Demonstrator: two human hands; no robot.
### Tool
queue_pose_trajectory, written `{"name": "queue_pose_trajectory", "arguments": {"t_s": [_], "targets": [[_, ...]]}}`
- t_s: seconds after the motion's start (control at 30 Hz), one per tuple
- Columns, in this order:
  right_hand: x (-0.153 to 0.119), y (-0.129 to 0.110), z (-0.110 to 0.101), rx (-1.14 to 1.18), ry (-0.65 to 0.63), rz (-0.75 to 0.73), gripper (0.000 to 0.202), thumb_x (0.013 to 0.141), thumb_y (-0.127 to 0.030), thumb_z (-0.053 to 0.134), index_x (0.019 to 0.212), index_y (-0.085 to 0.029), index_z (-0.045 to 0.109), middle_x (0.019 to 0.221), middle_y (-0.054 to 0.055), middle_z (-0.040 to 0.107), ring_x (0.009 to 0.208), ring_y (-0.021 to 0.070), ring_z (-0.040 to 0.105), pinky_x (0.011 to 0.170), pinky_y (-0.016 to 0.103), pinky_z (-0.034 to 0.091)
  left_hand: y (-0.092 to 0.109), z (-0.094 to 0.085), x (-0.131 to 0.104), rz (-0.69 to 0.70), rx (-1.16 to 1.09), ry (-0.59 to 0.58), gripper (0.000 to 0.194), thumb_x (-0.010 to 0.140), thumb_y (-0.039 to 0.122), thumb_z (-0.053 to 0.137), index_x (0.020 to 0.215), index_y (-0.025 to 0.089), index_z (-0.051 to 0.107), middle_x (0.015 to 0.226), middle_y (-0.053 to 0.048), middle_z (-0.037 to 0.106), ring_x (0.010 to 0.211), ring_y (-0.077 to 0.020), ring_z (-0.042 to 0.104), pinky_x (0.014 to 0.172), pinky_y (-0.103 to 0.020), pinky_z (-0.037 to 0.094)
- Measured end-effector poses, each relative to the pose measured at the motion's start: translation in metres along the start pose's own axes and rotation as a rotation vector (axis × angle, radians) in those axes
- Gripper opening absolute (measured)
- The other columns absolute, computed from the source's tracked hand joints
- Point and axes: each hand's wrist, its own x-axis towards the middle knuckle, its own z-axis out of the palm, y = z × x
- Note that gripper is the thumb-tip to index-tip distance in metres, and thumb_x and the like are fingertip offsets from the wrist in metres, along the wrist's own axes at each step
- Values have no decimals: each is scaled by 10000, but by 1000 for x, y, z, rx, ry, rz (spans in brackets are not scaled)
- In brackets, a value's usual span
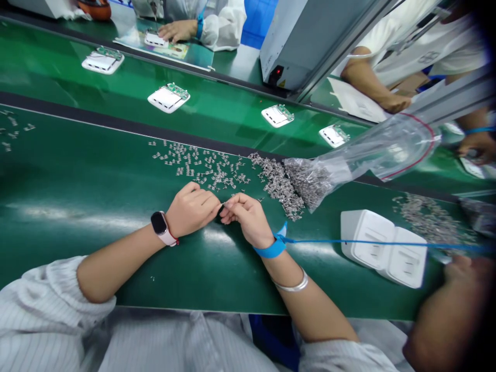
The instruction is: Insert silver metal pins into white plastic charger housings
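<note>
My left hand (196,211) is closed just above the green bench, its fingers curled and their tips turned away from view. Against it, my right hand (248,216) pinches thumb and forefinger at what looks like a small metal part, mostly covered by the fingers. The two hands meet at their fingertips. Just beyond them lie loose small metal parts (211,168), scattered over the bench. To their right is a denser pile of the same metal parts (279,183), beside a clear plastic bag (314,181) filled with more.
White cases with green circuit boards (169,98) sit along the belt (228,111) behind. A white double box (383,248) stands at right, under a blue cord (321,241) from my right wrist. A co-worker's blurred hand (461,274) is at far right; another person's hand (179,31) works opposite.
</note>
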Motion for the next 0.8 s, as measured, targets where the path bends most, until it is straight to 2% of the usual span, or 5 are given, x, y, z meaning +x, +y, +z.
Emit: {"name": "queue_pose_trajectory", "arguments": {"t_s": [0.17,0.27,0.4,0.63,0.8], "targets": [[-4,0,2,-160,35,-221,217,699,-305,663,871,-193,594,731,5,640,631,111,610,614,254,510,-1,-1,-1,-31,-51,-10,177,853,183,455,696,163,534,684,-5,654,621,-125,586,649,-304,380],[-4,3,3,-189,77,-261,176,742,-347,628,833,-197,628,723,14,647,618,117,615,618,270,522,0,0,-2,-75,-81,-8,176,856,194,452,708,167,544,694,-4,656,632,-126,589,654,-307,378],[-1,4,2,46,65,-107,220,717,-376,654,796,-175,616,625,-10,642,525,96,599,533,232,526,0,0,-1,-128,-94,24,167,852,208,466,705,174,539,683,4,655,611,-124,582,653,-308,375],[-6,1,11,537,-152,268,208,685,-297,700,819,-191,580,637,-55,643,509,41,589,513,124,508,-1,-1,-1,-153,-149,125,127,843,199,501,719,181,520,691,27,661,639,-112,604,644,-295,373],[-11,-1,13,408,-173,170,234,717,-391,656,779,-177,586,658,-20,653,542,69,608,540,172,517,-3,-2,-1,-77,-106,154,75,823,191,547,756,182,516,721,29,668,663,-110,617,649,-290,373]]}}
